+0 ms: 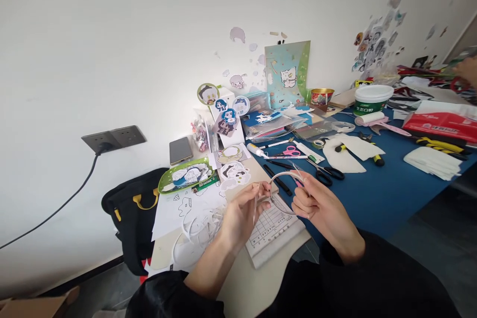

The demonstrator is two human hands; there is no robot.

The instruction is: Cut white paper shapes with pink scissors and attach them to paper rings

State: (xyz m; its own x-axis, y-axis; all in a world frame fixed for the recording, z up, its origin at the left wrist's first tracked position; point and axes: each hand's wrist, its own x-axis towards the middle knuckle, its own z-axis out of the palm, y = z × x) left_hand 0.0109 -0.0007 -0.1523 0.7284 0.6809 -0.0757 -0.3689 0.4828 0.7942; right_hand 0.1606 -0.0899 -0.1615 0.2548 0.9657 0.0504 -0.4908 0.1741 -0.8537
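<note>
My left hand (240, 213) and my right hand (322, 208) are raised over the front of the table, both closed. Between them runs a thin whitish strip (285, 174), bent into a loop, with its ends pinched in my fingers. A narrow clear piece hangs by my left fingers; I cannot make out whether it belongs to the loop. Below lies a pad with a printed grid (274, 231). Left of my left wrist is a tangle of white curved strips (203, 231).
Black scissors (328, 175), pink scissors (291, 152) and a black cutter (278, 181) lie beyond my hands. A green tray of paper cutouts (188, 175), a phone (181, 150) and a white tub (372, 99) stand around. Another person's hand (467, 69) shows at far right.
</note>
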